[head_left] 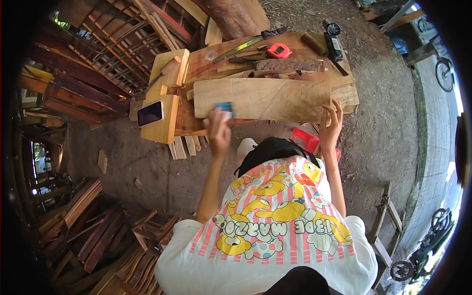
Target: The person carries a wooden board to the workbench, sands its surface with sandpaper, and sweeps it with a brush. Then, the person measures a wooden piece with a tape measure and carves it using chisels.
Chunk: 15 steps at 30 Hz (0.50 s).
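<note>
A wide pale wooden board [265, 98] lies lengthwise across the workbench [196, 69]. At its left part, my left hand [218, 130] grips a small blue flat piece [224, 107] against the top face. Motion smears the hand and the piece, so its exact kind does not show. My right hand [331, 129] is at the board's near right corner, fingers apart, fingertips at the edge and nothing held.
Behind the board lie a red tape measure [279, 50], a handsaw [241, 48], a rough wood strip [290, 65] and a black device [333, 46]. A phone [150, 114] rests on the bench's left end. Below is a red stool [307, 140]; scrap wood [103, 236] is piled left.
</note>
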Tool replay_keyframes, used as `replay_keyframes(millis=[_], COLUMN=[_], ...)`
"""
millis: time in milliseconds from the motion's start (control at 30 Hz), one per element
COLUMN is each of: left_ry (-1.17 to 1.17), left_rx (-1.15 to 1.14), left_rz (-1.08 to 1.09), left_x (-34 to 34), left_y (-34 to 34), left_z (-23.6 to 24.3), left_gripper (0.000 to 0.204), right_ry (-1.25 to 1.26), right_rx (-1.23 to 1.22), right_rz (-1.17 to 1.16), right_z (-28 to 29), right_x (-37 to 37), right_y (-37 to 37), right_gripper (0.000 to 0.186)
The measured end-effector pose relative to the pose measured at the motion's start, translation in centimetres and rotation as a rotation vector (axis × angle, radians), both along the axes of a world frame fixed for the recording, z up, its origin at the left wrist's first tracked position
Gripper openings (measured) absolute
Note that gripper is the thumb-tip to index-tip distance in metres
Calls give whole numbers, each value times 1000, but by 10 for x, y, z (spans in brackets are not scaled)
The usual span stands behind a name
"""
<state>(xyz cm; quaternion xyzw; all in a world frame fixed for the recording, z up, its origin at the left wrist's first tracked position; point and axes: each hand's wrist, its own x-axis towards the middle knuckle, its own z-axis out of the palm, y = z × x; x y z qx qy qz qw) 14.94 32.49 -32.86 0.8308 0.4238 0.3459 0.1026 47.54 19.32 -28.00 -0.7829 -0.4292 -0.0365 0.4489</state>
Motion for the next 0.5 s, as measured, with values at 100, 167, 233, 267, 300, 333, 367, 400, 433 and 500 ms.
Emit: replay_keyframes(millis=[100, 167, 233, 267, 300, 333, 367, 400, 433, 500], left_ry=[-47, -57, -71, -23, -1, 11, 25, 26, 8, -10], left_rx=[10, 7, -21, -29, 5, -7, -21, -23, -49, -63], left_rz=[286, 274, -32, -160, -301, -426, -550, -556, -653, -755], left_x=[-31, -22, 12, 38, 65, 89, 108, 119, 130, 134], left_y=[10, 12, 9, 5, -4, -6, -7, -6, -7, -3], left_z=[0, 2, -3, -2, 12, 21, 24, 22, 17, 14], left_gripper=[43, 43, 47, 49, 51, 50, 49, 49, 46, 43], right_ry=[33, 35, 15, 44, 11, -47, -102, -100, -160, -228], right_rx=[17, 23, -7, 6, 30, -15, -62, -63, -149, -228], right_rz=[35, 72, 229, 297, 273, 392, 511, 506, 611, 708], right_z=[5, 13, 17, 9, 26, 33, 35, 33, 28, 19], right_x=[2, -2, -11, -12, -17, -22, -24, -27, -28, -33], right_y=[-6, -3, 8, 12, 3, 7, 11, 12, 11, 13], right_gripper=[17, 20, 23, 30, 30, 38, 45, 45, 53, 61])
